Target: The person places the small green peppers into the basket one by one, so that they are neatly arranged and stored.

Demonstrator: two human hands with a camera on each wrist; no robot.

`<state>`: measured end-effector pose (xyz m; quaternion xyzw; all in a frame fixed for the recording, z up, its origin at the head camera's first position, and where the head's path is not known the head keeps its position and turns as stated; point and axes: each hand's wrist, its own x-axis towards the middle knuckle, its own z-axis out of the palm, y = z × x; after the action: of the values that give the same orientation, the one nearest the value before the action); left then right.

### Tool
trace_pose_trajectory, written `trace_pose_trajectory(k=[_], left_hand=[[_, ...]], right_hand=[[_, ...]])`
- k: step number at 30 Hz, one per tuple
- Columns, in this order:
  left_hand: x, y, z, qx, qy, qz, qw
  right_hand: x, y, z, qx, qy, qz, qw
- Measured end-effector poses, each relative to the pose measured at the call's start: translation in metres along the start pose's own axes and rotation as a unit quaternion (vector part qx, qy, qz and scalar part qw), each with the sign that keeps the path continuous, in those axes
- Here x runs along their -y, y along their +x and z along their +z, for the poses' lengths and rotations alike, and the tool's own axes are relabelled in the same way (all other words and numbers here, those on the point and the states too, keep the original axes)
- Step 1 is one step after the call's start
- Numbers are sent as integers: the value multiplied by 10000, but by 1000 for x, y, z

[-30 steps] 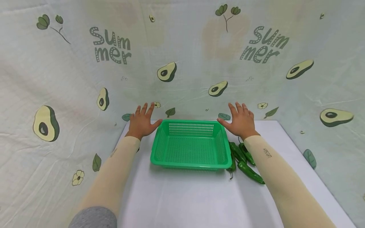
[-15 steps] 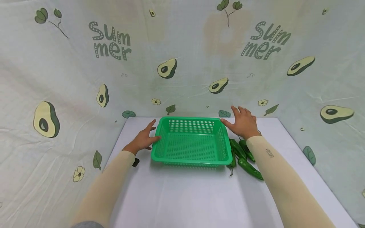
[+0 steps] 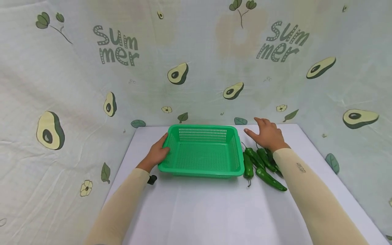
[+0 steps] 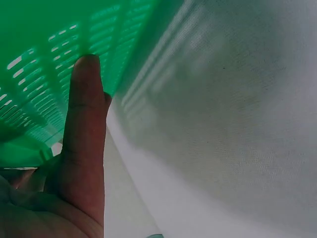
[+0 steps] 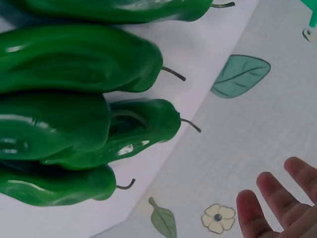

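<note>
A green perforated plastic basket stands on the white table. My left hand grips its left side, thumb over the rim and the other fingers outside. In the left wrist view a straight finger lies along the basket's slotted wall. Beside the basket on the right lie several glossy green chili peppers with thin stems, partly hidden by the right forearm. Over their far ends my right hand is held spread, holding nothing. The right wrist view shows peppers overlapping, with the right fingertips apart from them.
White table surface stretches in front of the basket. A cloth backdrop printed with avocados and lettering rises behind and at both sides. A small black object shows beside the left wrist.
The left hand has come down onto the basket's left side and taken hold of it. The basket has shifted slightly left, showing more of the peppers. The right hand has moved right, off the rim.
</note>
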<state>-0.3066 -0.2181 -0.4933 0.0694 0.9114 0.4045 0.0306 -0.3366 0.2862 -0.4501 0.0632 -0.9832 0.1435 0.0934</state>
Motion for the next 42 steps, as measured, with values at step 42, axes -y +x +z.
trace_pose_trajectory(k=[42], left_hand=[[33,-8,-14,-122,-1221,-404,9916]], right_hand=[[-98,-5,20,1554,271,-905,9833]])
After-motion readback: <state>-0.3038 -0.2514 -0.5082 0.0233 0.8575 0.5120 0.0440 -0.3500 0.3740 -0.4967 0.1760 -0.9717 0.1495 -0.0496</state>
